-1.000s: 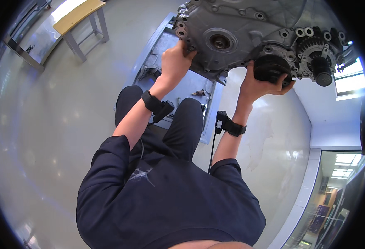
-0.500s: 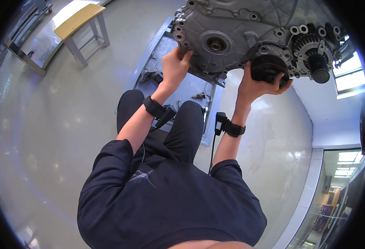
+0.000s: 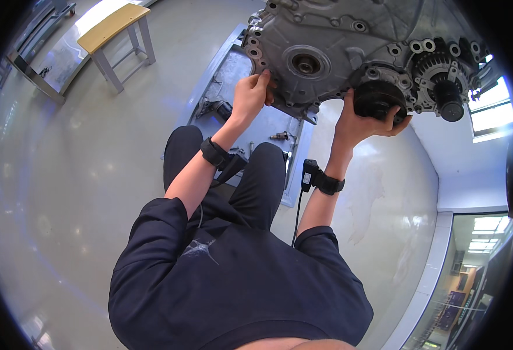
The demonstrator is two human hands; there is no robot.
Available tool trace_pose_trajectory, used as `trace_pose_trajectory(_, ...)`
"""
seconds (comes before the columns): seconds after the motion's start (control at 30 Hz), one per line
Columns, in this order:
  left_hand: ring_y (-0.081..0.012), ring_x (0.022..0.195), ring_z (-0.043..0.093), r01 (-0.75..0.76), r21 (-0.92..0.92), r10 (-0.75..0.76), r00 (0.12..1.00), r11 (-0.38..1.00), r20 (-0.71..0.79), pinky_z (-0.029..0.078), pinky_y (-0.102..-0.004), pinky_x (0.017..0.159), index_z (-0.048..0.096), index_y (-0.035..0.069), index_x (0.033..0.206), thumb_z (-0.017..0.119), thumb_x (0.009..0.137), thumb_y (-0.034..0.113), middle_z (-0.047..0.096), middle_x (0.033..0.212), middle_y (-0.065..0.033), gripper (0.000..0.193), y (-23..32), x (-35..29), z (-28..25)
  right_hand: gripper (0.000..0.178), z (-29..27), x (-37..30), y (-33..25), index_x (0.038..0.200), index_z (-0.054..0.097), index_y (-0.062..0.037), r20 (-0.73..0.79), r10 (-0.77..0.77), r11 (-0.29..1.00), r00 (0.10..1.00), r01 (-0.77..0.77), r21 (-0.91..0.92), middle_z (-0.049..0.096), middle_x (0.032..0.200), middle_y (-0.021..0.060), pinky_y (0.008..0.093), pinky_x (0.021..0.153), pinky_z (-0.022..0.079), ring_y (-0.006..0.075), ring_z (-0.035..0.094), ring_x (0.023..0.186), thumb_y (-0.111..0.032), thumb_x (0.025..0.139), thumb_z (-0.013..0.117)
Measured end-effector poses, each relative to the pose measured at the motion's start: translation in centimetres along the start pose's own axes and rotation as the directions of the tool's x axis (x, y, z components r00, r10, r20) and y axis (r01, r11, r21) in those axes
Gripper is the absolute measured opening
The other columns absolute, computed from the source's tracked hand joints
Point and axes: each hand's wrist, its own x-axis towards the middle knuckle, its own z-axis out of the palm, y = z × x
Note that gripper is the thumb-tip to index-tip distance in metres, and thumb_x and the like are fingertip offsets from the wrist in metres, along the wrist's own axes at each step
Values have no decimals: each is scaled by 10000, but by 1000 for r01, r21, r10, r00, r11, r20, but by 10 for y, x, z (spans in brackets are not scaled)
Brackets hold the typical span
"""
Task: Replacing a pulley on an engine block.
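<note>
A large grey metal engine or gearbox casing (image 3: 341,52) fills the upper right, with bolt holes along its rim and a round bore on its face. At its lower left edge is my left hand (image 3: 250,99), fingers curled and thumb pressed close to the rim; whatever lies between them is hidden. My right hand (image 3: 361,122) wraps from below around a black round pulley-like part (image 3: 380,98) on the casing's lower side, thumb on its left and fingers under it. A toothed gear with a dark cylinder (image 3: 448,99) sticks out to the right.
Below the casing is a metal tray (image 3: 224,87) holding a dark cylindrical part (image 3: 221,111) and a small metal fitting (image 3: 280,136). My knees are beside it. A wooden-topped stool (image 3: 113,26) stands at the far left, and a window (image 3: 494,108) is at the right.
My left hand has shifted slightly right and down along the casing's edge, and more of its curled fingers show. My right hand stays around the black part.
</note>
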Motion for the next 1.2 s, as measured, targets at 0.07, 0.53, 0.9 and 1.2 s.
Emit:
trace_pose_trajectory(0.07, -104, 514, 530, -64, 2, 64, 997, 998, -44, 400, -251, 507, 646, -19, 840, 633, 970, 327, 562, 570, -28, 370, -4, 1, 3, 1093, 0, 1, 0, 1379, 178, 98, 0, -10, 999, 1000, 10, 39, 14, 1502, 224, 518, 1121, 409, 442, 112, 1379, -152, 611, 915)
trace_pose_trajectory(0.53, -94, 506, 481, 43, -172, -46, 999, 984, -13, 348, -248, 485, 634, -3, 806, 646, 961, 336, 538, 589, -17, 373, 6, -1, 2, 1083, 1, 2, 0, 1362, 180, 114, -3, -36, 999, 999, 36, -6, 18, 1500, 221, 500, 1116, 428, 439, 120, 1375, -172, 617, 912)
trace_pose_trajectory(0.9, -133, 523, 575, 132, 395, -213, 962, 909, 169, 431, -270, 518, 646, -12, 722, 692, 898, 236, 580, 556, -39, 307, -47, -66, -65, 1090, 2, 1, 2, 1362, 202, 153, -16, -33, 998, 999, 34, 51, 40, 1499, 234, 509, 1098, 419, 433, 130, 1370, -179, 607, 915)
trace_pose_trajectory(1.2, -375, 923, 708, -109, 994, -389, 916, 6, 103, 574, -427, 775, 741, -6, 921, 666, 798, 206, 718, 968, -216, 256, -176, -49, -111, 1149, 2, 3, -10, 1355, 188, 193, 16, 72, 991, 997, -74, 107, 18, 1488, 267, 526, 1101, 396, 437, 104, 1365, -260, 596, 922)
